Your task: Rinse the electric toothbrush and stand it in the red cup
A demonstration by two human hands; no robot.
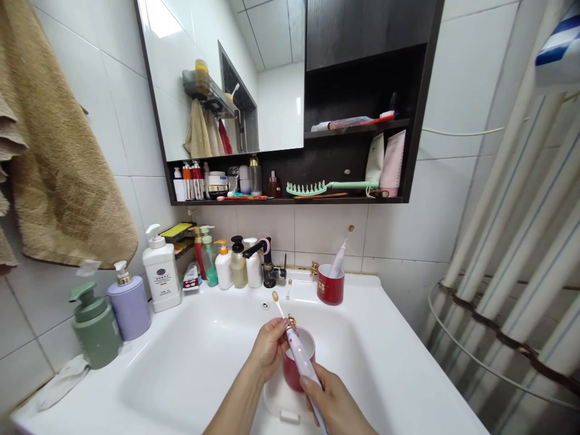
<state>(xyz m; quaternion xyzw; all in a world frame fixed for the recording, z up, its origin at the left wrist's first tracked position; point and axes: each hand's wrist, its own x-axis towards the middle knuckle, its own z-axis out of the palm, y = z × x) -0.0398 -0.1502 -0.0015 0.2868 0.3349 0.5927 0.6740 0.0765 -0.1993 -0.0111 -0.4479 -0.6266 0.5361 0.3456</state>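
An electric toothbrush (296, 349) with a pale lilac handle and yellowish bristles slants across the sink, head pointing up and away. My right hand (334, 399) is wrapped around the lower handle. The fingers of my left hand (268, 349) are closed at its neck, where the brush head joins the handle. Behind and below the handle is a red cup (292, 370) with a white inside and a gold handle (292, 319); the toothbrush partly hides it. Under the cup, a white piece (283, 403) shows in the white sink (190, 362).
A second red cup (330, 287) holding another electric toothbrush (338, 261) stands on the back right rim. A black faucet (267, 260) rises behind the basin. Several pump bottles (163, 275) line the left and back rim. A mirrored cabinet (281, 121) hangs above; radiator pipes (507, 272) are right.
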